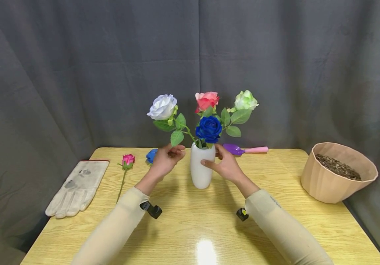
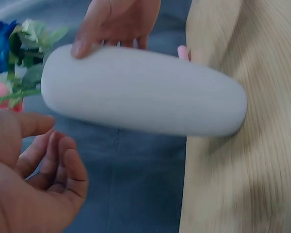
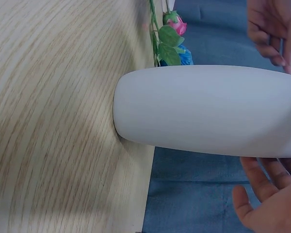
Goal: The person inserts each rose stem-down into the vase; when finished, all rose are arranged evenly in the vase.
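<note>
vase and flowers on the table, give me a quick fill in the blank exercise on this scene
1. The white vase holds ____ roses.
2. The right hand touches the ____ with its fingers.
3. The pair of gloves lies at the table's ____ edge.
4. The purple trowel behind the vase has a ____ handle.

Missing words: four; vase; left; pink
</note>
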Demonstrator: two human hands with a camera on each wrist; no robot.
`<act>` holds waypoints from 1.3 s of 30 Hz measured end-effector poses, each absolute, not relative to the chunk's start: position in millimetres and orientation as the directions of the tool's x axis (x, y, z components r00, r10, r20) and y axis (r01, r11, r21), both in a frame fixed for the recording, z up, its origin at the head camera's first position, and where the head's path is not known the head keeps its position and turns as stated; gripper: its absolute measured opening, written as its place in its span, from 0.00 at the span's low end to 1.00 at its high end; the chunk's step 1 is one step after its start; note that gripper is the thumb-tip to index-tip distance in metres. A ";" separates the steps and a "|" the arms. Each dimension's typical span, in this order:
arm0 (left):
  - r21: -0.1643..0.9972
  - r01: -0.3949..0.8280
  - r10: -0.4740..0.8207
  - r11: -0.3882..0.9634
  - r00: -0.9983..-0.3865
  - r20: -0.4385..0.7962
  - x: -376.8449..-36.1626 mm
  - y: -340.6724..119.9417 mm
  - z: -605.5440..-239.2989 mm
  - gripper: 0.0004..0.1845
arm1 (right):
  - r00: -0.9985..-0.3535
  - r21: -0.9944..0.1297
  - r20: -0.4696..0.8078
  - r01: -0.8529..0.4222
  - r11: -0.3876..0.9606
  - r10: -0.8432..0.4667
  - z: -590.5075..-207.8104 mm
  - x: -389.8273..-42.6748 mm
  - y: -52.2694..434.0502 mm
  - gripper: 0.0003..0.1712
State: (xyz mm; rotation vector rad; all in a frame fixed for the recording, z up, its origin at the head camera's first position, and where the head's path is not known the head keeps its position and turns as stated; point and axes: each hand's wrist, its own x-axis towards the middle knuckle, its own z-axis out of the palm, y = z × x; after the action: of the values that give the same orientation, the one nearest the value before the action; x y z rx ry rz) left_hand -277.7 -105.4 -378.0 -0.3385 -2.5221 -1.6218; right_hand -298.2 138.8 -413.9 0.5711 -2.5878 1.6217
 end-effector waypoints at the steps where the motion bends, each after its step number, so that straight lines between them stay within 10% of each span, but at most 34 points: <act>1: 0.880 0.232 0.122 0.414 -0.972 0.198 -277.4 -109.0 -379.5 0.11 | -0.932 -0.862 0.223 -0.325 0.389 -0.287 -413.9 -298.2 138.8 0.43; 39: 0.751 -0.017 0.057 0.660 -0.996 -0.072 -286.8 -188.7 -426.9 0.13 | -0.931 -0.864 0.209 -0.319 0.391 -0.298 -416.0 -299.9 139.7 0.43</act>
State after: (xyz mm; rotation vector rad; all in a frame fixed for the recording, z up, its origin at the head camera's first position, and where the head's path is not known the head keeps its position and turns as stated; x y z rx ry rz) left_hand -286.8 -188.7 -426.9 -0.0354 -2.9432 -1.3321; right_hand -299.9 139.7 -416.0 0.5775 -2.6032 1.6235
